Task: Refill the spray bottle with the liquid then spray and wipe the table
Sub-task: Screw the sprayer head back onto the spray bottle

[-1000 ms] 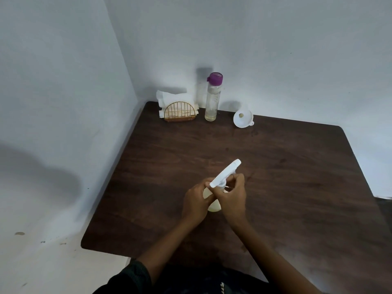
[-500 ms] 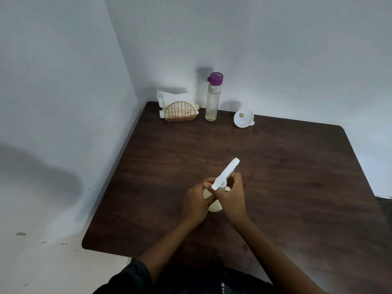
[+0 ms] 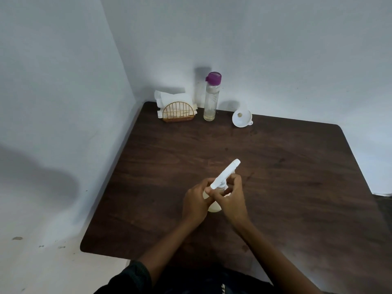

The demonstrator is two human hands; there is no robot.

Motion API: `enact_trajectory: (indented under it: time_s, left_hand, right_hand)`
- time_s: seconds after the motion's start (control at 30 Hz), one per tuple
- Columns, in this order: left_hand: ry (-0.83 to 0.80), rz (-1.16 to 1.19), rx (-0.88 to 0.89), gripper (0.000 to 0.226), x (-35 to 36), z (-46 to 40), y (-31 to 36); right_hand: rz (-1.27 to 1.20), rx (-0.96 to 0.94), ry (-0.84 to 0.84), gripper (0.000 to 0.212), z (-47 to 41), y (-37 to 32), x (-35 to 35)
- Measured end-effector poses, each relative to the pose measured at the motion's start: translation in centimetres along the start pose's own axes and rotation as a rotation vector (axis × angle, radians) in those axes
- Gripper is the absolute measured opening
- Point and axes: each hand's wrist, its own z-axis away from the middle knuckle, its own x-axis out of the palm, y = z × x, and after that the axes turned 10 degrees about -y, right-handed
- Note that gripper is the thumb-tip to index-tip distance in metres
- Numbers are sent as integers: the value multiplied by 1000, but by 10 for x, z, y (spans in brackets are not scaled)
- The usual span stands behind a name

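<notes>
Worktop edges: the dark wooden worktop (image 3: 275,187) sits in a corner, its far edge and left edge close against pale walls (image 3: 63,81); the near-left and far-right corners are rounded.
Open room: the middle, right and near-left of the worktop lie bare around the hands; the other things stand in a row along the far edge, well apart from the hands.
Left hand: the left hand (image 3: 196,203) is closed around the body of the spray bottle (image 3: 214,205), fingers wrapped on its left side, forearm coming up from a dark sleeve (image 3: 131,279) at the bottom edge.
Right hand: the right hand (image 3: 231,198) grips the neck of the bottle just under the white trigger head (image 3: 226,174), fingertips curled at the collar.
Spray bottle: it stands on the worktop near the centre, between both hands; its head points up and away to the far right. The pale body is mostly hidden, and its fill level cannot be told.
Refill bottle: a tall clear bottle (image 3: 211,102) with a purple cap (image 3: 214,77) stands upright at the far edge; it seems to hold a clear to faintly yellow liquid, though the level is hard to read.
Funnel: a white funnel (image 3: 241,118) lies on its side right of the clear bottle, mouth facing the camera.
Napkin holder: a gold wire holder (image 3: 179,112) with white paper napkins (image 3: 169,97) stands in the far-left corner, just left of the clear bottle.
</notes>
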Motion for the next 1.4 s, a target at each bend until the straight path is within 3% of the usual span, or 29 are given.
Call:
enact_trajectory:
  time_s: [0.07, 0.13, 0.17, 0.27, 0.37, 0.53, 0.83, 1.07, 1.13, 1.23, 1.33, 1.4]
  left_hand:
    - [3, -5, 18, 46, 1, -1, 2]
    - [15, -19, 22, 49, 3, -4, 2]
    - [13, -24, 21, 48, 4, -5, 1]
    - [-2, -40, 5, 34, 2, -6, -1]
    - [-2, -13, -4, 25, -1, -3, 0]
    - [-26, -13, 10, 42, -4, -2, -1]
    - [20, -84, 21, 52, -1, -4, -6]
    - [18, -107, 63, 48, -1, -5, -7]
    - [34, -97, 70, 46, -1, -2, -4]
    - [32, -51, 21, 48, 0, 5, 2]
    - [6, -39, 7, 29, 3, 16, 5]
    - [-26, -44, 4, 20, 5, 26, 7]
  right_hand:
    - [93, -28, -113, 45, -3, 4, -14]
    - [119, -57, -120, 30, -8, 3, -24]
    - [109, -59, -69, 23, -8, 1, -23]
    - [66, 21, 128, 31, -9, -1, -2]
    - [18, 65, 181, 35, -10, 4, 9]
    - [121, -38, -81, 33, -6, 2, -15]
    - [48, 22, 346, 26, 1, 5, 18]
    - [97, 33, 290, 27, 6, 4, 14]
    - [26, 20, 271, 33, 11, 6, 12]
    - [-34, 1, 402, 56, 19, 7, 19]
    - [66, -40, 443, 75, 12, 1, 31]
    - [125, -29, 413, 76, 4, -3, 37]
